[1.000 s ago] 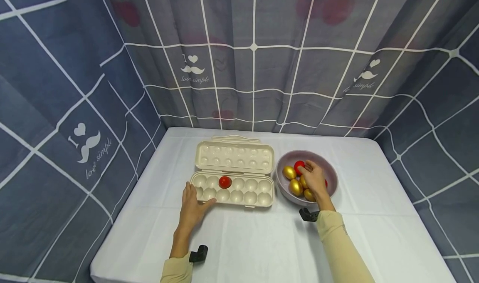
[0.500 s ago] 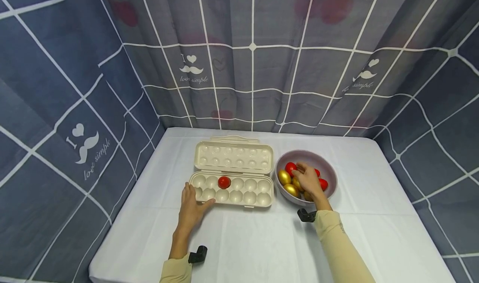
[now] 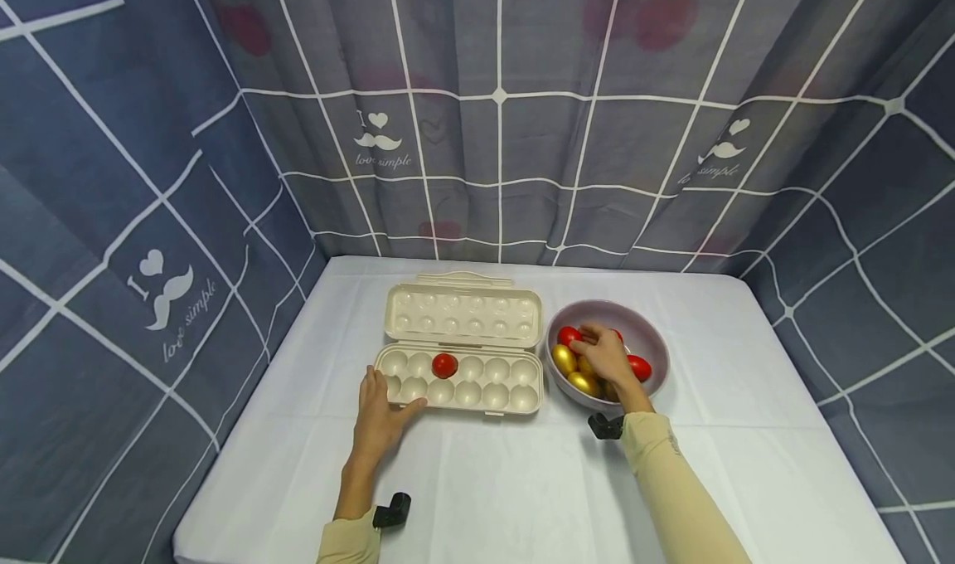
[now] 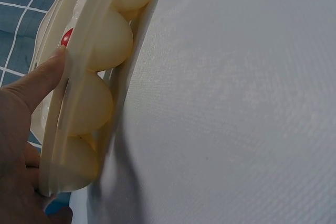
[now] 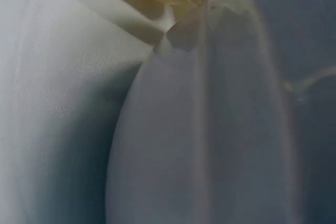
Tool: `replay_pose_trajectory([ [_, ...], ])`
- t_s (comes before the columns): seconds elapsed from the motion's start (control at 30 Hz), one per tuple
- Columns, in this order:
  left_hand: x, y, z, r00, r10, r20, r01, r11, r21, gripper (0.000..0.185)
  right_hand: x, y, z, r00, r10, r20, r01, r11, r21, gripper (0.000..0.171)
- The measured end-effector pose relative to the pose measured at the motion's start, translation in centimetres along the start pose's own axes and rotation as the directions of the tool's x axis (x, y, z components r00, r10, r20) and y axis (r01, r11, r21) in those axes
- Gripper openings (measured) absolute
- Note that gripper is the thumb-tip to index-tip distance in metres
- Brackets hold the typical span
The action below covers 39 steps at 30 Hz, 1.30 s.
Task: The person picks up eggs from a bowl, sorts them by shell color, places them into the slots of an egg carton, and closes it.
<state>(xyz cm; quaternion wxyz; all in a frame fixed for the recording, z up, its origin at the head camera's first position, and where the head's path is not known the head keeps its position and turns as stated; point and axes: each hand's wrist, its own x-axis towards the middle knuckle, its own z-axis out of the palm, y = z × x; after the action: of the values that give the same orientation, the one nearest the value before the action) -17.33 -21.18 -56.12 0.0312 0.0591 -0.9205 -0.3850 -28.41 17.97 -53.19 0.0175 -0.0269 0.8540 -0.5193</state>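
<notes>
A beige egg carton (image 3: 477,402) lies with its lid folded back. One red egg (image 3: 444,366) sits in a back-row cup. My left hand (image 3: 379,419) grips the carton's left front corner; in the left wrist view the thumb (image 4: 44,77) presses on the rim and the other fingers go round the end. To the right, my right hand (image 3: 608,357) reaches down into a mauve bowl (image 3: 649,332) among gold eggs (image 3: 584,383) and red eggs (image 3: 639,367). Its fingertips are beside another red egg; I cannot tell whether they hold anything.
A white cloth covers the table (image 3: 477,481). Grey-blue curtains (image 3: 462,133) with white lines hang behind and at both sides. The right wrist view shows mostly the bowl's outer wall (image 5: 168,145), close to the carton.
My right hand has moved left inside the bowl. The red and gold eggs by it have shifted left, and red eggs on the right have come into sight. The left hand stays on the carton.
</notes>
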Motion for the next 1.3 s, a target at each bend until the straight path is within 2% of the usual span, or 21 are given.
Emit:
replay_pose_trajectory([
  [0.5, 0.07, -0.09, 0.14, 1.0, 0.005, -0.011, -0.005, 1.0, -0.001, 0.113, -0.13, -0.49, 0.41, 0.998, -0.052, 0.032, 0.055, 0.993, -0.107, 0.052],
  [0.7, 0.07, -0.17, 0.05, 1.0, 0.005, -0.008, -0.005, 1.0, -0.011, 0.113, 0.04, -0.42, 0.59, 0.997, -0.041, 0.061, 0.046, 0.995, -0.09, 0.051],
  [0.97, -0.12, -0.27, 0.22, 0.999, 0.024, -0.042, -0.025, 0.999, -0.02, 0.113, 0.22, -0.2, 0.67, 0.994, -0.041, 0.101, 0.052, 0.992, -0.116, 0.047],
  [1.17, -0.13, -0.08, 0.18, 1.0, 0.003, -0.016, -0.003, 1.0, -0.024, 0.113, 0.24, -0.32, 0.71, 0.984, -0.055, 0.171, 0.082, 0.985, -0.154, 0.046],
  [1.3, -0.05, -0.12, 0.2, 1.0, 0.002, -0.012, -0.002, 1.0, -0.018, 0.112, 0.23, -0.38, 0.7, 0.985, -0.056, 0.162, 0.082, 0.984, -0.157, 0.046],
])
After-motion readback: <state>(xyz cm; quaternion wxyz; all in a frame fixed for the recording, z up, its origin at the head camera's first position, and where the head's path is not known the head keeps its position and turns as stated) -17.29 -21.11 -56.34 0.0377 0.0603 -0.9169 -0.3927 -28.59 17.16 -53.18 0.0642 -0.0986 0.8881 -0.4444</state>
